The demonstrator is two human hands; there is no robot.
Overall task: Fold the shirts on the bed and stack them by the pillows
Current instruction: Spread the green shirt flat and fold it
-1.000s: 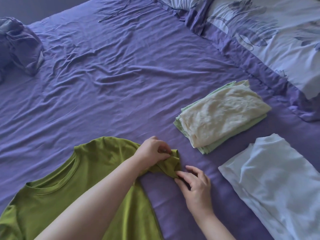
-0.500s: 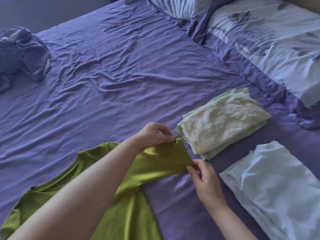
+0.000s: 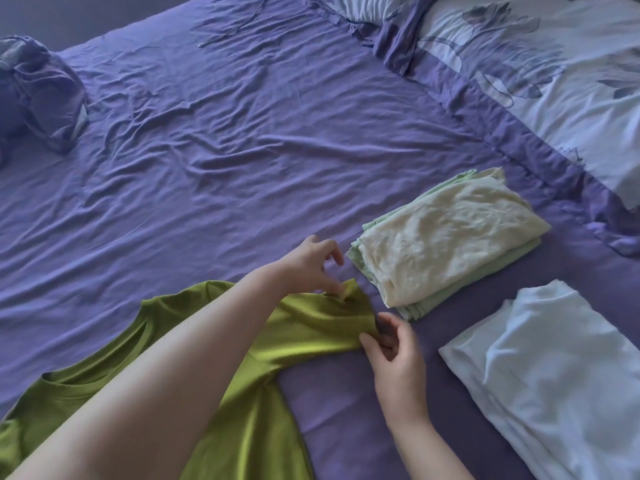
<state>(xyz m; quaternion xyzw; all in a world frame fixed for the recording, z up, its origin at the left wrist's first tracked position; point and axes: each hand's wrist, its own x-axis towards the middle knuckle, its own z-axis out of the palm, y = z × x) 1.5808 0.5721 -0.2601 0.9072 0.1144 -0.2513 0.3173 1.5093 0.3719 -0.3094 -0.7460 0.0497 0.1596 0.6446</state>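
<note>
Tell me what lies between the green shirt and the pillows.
The folded stack, cream shirt on top, lies directly between the green shirt and the pillows. Both hands, left hand and right hand, are already at the sleeve.

Green shirt (image 3: 263,393) is spread flat on the purple bed (image 3: 242,168), neck hole toward the left, one sleeve stretched toward the folded stack (image 3: 446,244), cream on top of mint. White shirt (image 3: 554,375) lies loosely folded beside it, pillows (image 3: 561,81) just beyond.

No readable text, labels, brands or numbers anywhere.
</note>
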